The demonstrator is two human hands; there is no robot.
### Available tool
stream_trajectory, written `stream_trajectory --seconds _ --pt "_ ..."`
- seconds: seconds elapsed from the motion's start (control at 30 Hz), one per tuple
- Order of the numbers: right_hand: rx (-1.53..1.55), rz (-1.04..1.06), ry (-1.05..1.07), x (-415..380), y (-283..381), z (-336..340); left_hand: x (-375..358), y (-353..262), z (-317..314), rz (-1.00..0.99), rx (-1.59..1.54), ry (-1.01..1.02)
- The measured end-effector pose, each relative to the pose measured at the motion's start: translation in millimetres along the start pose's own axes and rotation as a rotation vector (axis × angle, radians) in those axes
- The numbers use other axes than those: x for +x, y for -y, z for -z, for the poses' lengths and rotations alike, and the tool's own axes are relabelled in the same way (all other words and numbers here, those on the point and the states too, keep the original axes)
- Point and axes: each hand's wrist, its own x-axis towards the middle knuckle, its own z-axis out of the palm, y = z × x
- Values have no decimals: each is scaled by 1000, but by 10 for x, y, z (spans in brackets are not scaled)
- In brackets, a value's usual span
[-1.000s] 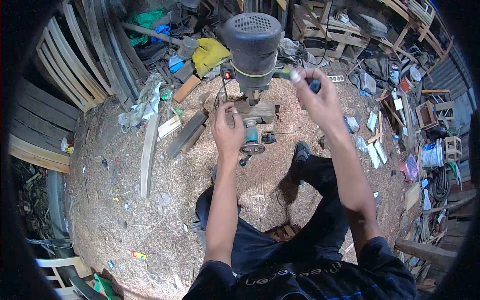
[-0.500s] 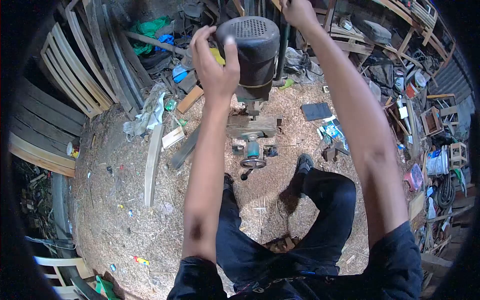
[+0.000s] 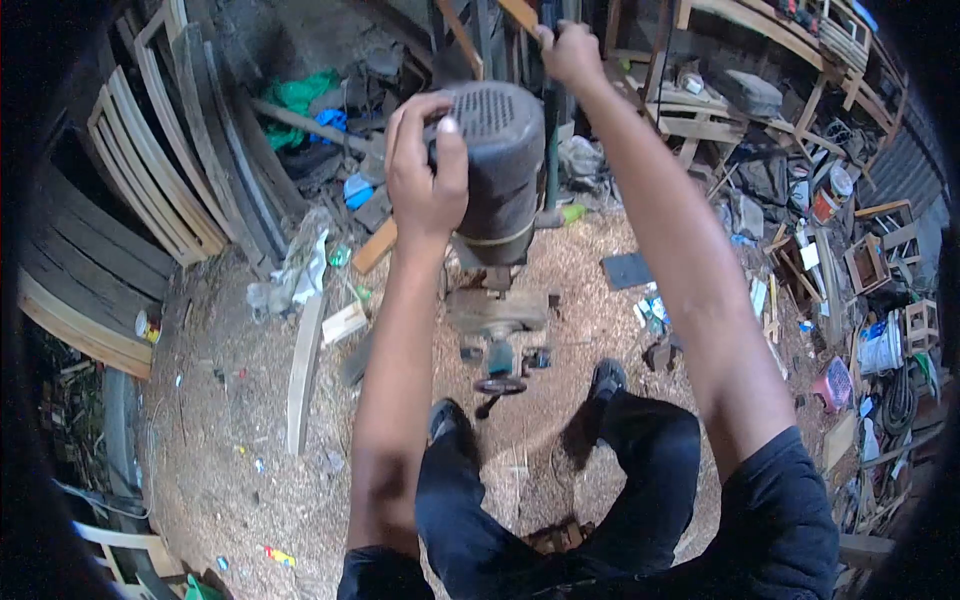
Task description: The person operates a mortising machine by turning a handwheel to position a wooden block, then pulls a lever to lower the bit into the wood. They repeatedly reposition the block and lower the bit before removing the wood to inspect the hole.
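Observation:
A dark cylindrical motor housing (image 3: 500,180) with a perforated top stands upright on the drilling machine in front of me. My left hand (image 3: 428,175) is bent around the left edge of the housing's top, its thumb across the near side. Farther up and to the right, my right hand (image 3: 575,55) is closed at the end of an orange-brown wooden bar (image 3: 520,14); part of its grip is hidden. Below the motor, a wood block (image 3: 498,310) lies across the machine's vise (image 3: 500,355), above a round handwheel (image 3: 500,385).
Wood shavings cover the floor (image 3: 250,400). Curved slatted wooden panels (image 3: 150,170) lean at the left, near a long board (image 3: 305,375). Scrap wood and small frames (image 3: 868,255) crowd the right side. A dark flat block (image 3: 628,270) lies right of the machine.
The view has shifted, so the machine appears lower. My left hand's fingers have come down onto the motor's rim. My right hand and the wooden bar appear lower and farther left.

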Motion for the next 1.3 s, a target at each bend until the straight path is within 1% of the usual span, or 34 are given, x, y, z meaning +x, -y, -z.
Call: stream_trajectory --seconds 0.07,0.13,0.17,0.27,0.3,0.4,0.43,0.47,0.57,0.6,0.67,0.77,0.8,0.87,0.93,0.97,1.0,1.03,1.07,1.13,1.17,1.2,1.27,1.3 --pt "-34 -120 137 88 -47 -33 12 37 -29 3 -55 -24" --pt "-61 -129 126 152 -66 -108 39 -10 -19 3 -54 -26" --pt "-16 -136 158 163 -93 -119 37 -10 -14 0 -53 -27" --pt "34 -112 105 90 5 -42 6 28 -22 -6 -33 -32" --pt "7 -107 110 99 43 0 5 34 -17 -14 -23 -26" --pt "45 -27 115 32 103 158 -1 31 -8 4 -13 -13" --pt "-29 -78 101 20 67 132 -12 27 -9 22 -10 -5" --pt "6 -99 121 15 45 154 -14 26 -2 33 -20 -1" --pt "69 -66 129 -44 -12 180 -26 -28 25 49 19 11" --pt "83 -81 116 -114 -30 179 -55 -75 30 92 61 -2" --pt "228 -59 159 -262 -85 212 -116 -70 51 123 101 -1" --pt "302 -27 205 -531 -232 304 -356 -125 175 243 39 -15" --pt "340 -85 223 -692 -318 341 -494 -276 282 274 69 -9" --pt "417 -205 264 -1150 -401 471 -988 -281 432 372 51 -17" --pt "626 -569 387 -1849 -200 826 -1803 -87 546 676 49 34" --pt "546 -487 432 -2291 -330 834 -2193 -97 648 782 111 155" --pt "424 -557 550 -2721 -476 821 -2534 -77 701 873 168 269" --pt "297 -613 679 -3153 -619 809 -3044 67 717 882 252 405" --pt "247 -528 697 -3567 -452 992 -3407 175 730 884 336 551" --pt "2 -384 1153 -4256 -567 986 -3560 0 732 963 452 782" --pt "-48 -239 1230 -4353 -376 1117 -3592 -39 715 989 509 893" --pt "-97 -94 1289 -4418 -113 1227 -3669 -35 723 970 545 976" --pt "-161 9 1299 -4661 173 1300 -3922 -46 764 931 616 1129" --pt "-197 59 1302 -4741 208 1256 -3987 -103 795 840 650 1136"
